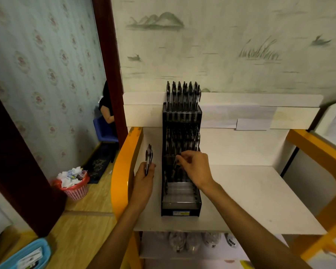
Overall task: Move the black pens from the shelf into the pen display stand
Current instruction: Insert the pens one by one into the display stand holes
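Observation:
A black tiered pen display stand (180, 208) stands on the white shelf (250, 191) with its back near the wall. Its top and middle tiers hold several black pens (182, 96); the lowest clear tier looks mostly bare. My left hand (144, 177) is left of the stand and grips a few black pens (149, 156) that point upward. My right hand (194, 167) hovers over the stand's lower middle tier and pinches a single black pen (176, 162) by its top, its tip down among the slots.
Orange side panels (122, 171) frame the shelf on both sides. A lower shelf holds bagged items (192, 241). On the floor at left stand a pink waste basket (76, 189) and a blue bin (27, 255). A seated person (107, 105) is behind the doorway.

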The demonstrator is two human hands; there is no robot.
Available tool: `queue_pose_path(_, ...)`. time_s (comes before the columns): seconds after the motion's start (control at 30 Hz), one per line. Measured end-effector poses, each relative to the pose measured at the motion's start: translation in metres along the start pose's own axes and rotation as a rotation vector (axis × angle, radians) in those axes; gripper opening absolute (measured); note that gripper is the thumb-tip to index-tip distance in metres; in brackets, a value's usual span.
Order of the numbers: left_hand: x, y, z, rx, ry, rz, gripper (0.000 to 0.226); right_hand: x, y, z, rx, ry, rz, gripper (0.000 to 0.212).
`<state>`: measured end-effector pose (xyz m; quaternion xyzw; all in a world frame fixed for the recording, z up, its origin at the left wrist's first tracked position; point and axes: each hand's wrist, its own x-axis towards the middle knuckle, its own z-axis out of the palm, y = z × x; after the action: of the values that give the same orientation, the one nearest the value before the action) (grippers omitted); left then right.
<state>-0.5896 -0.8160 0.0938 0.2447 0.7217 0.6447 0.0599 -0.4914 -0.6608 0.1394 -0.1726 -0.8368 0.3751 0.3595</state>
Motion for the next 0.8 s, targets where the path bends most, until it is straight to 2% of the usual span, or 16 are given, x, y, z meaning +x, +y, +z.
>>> queue_pose_path(0.1, -0.001, 0.001, 0.002, -0.053, 0.009, -0.051, 0.019, -0.007, 0.008, 0.010, -0.122, -0.050, -0.039, 0.024)
queue_pose_path(0.2, -0.001, 0.006, 0.002, -0.096, -0.002, -0.021, 0.023, -0.010, 0.014, 0.016, -0.145, -0.073, -0.044, 0.024)
queue_pose_path(0.33, -0.003, 0.012, -0.001, -0.102, -0.013, 0.052, 0.020, -0.014, 0.021, 0.024, -0.181, -0.091, -0.004, 0.024)
queue_pose_path(0.43, -0.001, 0.011, -0.002, -0.128, -0.041, 0.030, 0.020, -0.017, 0.023, 0.030, -0.158, -0.087, 0.020, 0.021)
queue_pose_path(0.57, 0.003, 0.007, -0.001, -0.136, -0.052, -0.052, 0.019, -0.018, 0.026, 0.036, -0.223, -0.180, 0.096, 0.029)
queue_pose_path(0.8, 0.004, 0.007, 0.001, -0.133, -0.105, 0.019, 0.018, -0.016, 0.024, 0.040, -0.291, -0.179, 0.136, 0.032)
